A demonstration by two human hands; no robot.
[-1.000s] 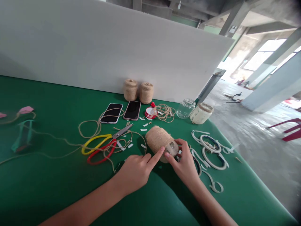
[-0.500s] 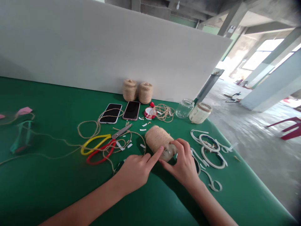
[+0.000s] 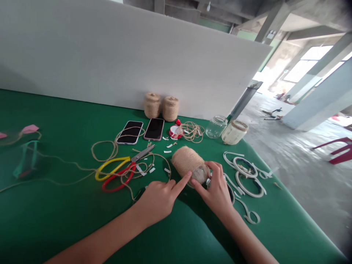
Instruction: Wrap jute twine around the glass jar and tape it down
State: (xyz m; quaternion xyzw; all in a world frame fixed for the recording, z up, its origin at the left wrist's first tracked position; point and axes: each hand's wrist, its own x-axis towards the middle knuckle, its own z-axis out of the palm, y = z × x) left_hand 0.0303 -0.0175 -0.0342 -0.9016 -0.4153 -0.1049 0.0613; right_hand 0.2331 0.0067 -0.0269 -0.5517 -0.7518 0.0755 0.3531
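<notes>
A glass jar wrapped over most of its body in jute twine lies tilted in front of me, its bare glass end facing me. My right hand grips that bare end, thumb on the near side and fingers over the far side. My left hand presses a stretched index finger against the edge of the wrapping, the other fingers curled in. A loose strand of twine curves from the left into the curled fingers; its course inside the hand is hidden. Left of it lie scissors with yellow and red handles, tangled in twine.
Behind are two twine-covered jars, two phones, a red-edged roll and a twine coil. To the right stand a clear jar and a tape-covered jar, near white tape rolls. Paper scraps lie about.
The wrapped jar has turned and shifted slightly right, showing more bare glass. My right thumb has moved up onto the glass. The left hand stays nearly still.
</notes>
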